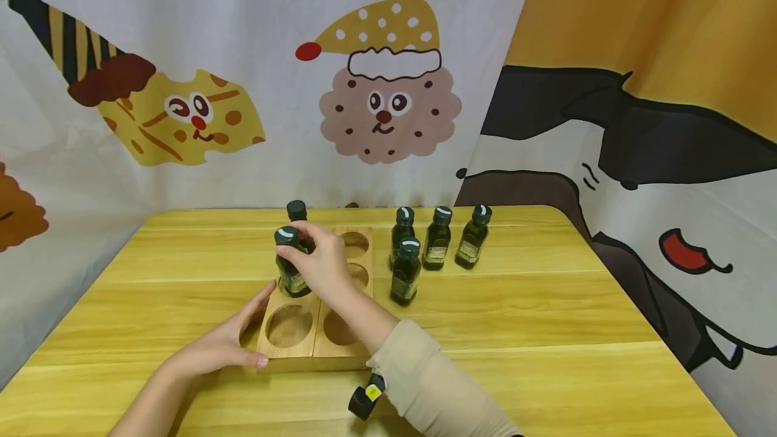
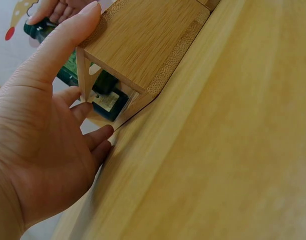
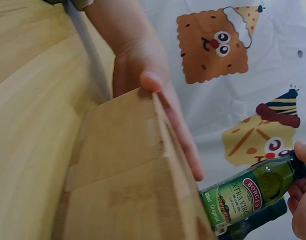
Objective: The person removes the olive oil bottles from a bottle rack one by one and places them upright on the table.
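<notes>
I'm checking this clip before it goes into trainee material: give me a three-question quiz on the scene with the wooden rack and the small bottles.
1. Count: how many small dark-green oil bottles stand loose on the yellow wooden table, right of the pale wooden rack with round holes?
2. True or false: the left hand lifts a bottle.
3. Choose: the right hand holds (A) the rack's edge, (B) the green-capped bottle in the rack's left column, (C) nothing.

Key: 1. Four. 2. False; its straight fingers rest against the rack's left side. 3. B.
</notes>
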{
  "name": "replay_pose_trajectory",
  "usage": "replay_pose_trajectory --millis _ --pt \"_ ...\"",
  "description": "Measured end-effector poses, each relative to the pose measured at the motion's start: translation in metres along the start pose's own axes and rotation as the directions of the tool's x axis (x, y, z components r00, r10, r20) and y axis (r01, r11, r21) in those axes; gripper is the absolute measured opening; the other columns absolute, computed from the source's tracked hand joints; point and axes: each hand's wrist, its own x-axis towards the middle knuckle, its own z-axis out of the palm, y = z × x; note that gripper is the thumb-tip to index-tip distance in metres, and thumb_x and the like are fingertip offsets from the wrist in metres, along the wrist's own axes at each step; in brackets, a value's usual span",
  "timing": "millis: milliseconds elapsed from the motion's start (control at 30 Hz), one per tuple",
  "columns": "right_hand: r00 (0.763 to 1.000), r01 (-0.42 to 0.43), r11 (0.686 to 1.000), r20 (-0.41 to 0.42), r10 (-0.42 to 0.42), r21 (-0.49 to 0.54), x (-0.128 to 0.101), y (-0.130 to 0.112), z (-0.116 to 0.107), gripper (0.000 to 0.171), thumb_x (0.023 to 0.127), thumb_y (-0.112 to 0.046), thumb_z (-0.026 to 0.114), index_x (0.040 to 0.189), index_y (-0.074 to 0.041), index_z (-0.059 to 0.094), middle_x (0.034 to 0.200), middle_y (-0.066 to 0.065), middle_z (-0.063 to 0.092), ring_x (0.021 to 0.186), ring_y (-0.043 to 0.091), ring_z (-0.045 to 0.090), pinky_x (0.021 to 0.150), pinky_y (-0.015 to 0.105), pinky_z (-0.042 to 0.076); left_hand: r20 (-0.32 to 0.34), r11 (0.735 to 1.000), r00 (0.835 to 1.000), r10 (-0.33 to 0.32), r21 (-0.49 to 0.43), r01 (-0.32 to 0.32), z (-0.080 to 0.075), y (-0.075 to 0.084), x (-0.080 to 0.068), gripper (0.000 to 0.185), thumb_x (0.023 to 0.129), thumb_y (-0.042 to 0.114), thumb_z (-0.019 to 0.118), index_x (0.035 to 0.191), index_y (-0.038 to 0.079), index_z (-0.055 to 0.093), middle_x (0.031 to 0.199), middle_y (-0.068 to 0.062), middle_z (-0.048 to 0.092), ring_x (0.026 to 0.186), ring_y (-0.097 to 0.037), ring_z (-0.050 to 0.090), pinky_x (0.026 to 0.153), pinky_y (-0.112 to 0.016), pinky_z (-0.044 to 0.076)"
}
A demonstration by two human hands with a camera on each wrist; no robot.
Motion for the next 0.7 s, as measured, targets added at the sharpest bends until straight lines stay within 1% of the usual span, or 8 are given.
replay_pose_trajectory --millis 133,267,400,467,567,700 --pt "1.000 0.020 1.000 -0.016 -0.019 0.021 0.002 -0.008 -0.005 0.036 0.082 -0.021 0.076 0.115 -0.009 0.067 0.099 -0.004 0.065 0.091 0.003 0.059 0.075 0.020 0.053 -0.001 1.000 1.000 0.010 0.008 -0.010 0.000 0.001 0.000 0.112 0.076 0.009 0.079 0.155 0.016 -0.001 0.150 -0.038 0.007 0.134 -0.056 0.010 0.099 -0.074 0.009" --pt "0.998 0.057 0.997 -0.028 -0.055 0.052 0.003 -0.016 -0.012 0.034 0.082 -0.019 0.077 0.113 -0.008 0.067 0.096 -0.003 0.065 0.088 0.005 0.060 0.072 0.019 0.053 0.001 1.000 1.000 0.008 0.010 -0.008 0.000 0.002 -0.001 0.112 0.077 0.010 0.079 0.155 0.016 -0.001 0.151 -0.036 0.008 0.134 -0.054 0.011 0.099 -0.074 0.010" --pt "0.998 0.052 0.996 -0.036 -0.050 0.069 0.004 -0.025 -0.019 0.035 0.082 -0.020 0.077 0.113 -0.009 0.068 0.098 -0.003 0.065 0.091 0.006 0.060 0.070 0.018 0.053 0.002 1.000 1.000 0.005 0.010 -0.005 0.001 0.004 -0.001 0.112 0.077 0.011 0.078 0.155 0.016 -0.002 0.152 -0.034 0.006 0.134 -0.055 0.011 0.098 -0.075 0.010" --pt "0.998 0.048 0.997 -0.038 -0.046 0.059 0.004 -0.031 -0.023 0.035 0.082 -0.020 0.077 0.114 -0.010 0.068 0.102 -0.003 0.065 0.094 0.006 0.059 0.072 0.019 0.053 0.002 1.000 1.000 0.006 0.012 -0.006 0.001 0.005 -0.001 0.112 0.078 0.012 0.078 0.155 0.017 -0.001 0.152 -0.035 0.005 0.133 -0.057 0.010 0.098 -0.075 0.009" --pt "0.996 0.068 0.997 -0.051 -0.066 0.032 0.006 -0.039 -0.030 0.036 0.082 -0.020 0.078 0.115 -0.009 0.068 0.105 -0.002 0.065 0.097 0.006 0.057 0.077 0.019 0.051 0.006 1.000 1.000 -0.001 0.006 0.001 0.001 0.006 -0.001 0.111 0.078 0.013 0.078 0.155 0.019 -0.001 0.151 -0.035 0.005 0.133 -0.057 0.011 0.098 -0.075 0.010" --pt "0.990 0.115 0.993 -0.080 -0.112 0.024 0.009 -0.048 -0.041 0.035 0.080 -0.019 0.079 0.112 -0.010 0.069 0.102 -0.004 0.065 0.096 0.006 0.058 0.081 0.023 0.050 0.009 1.000 1.000 -0.003 -0.002 0.003 0.001 0.007 -0.001 0.110 0.079 0.014 0.078 0.155 0.019 -0.001 0.151 -0.035 0.008 0.134 -0.056 0.012 0.098 -0.075 0.011"
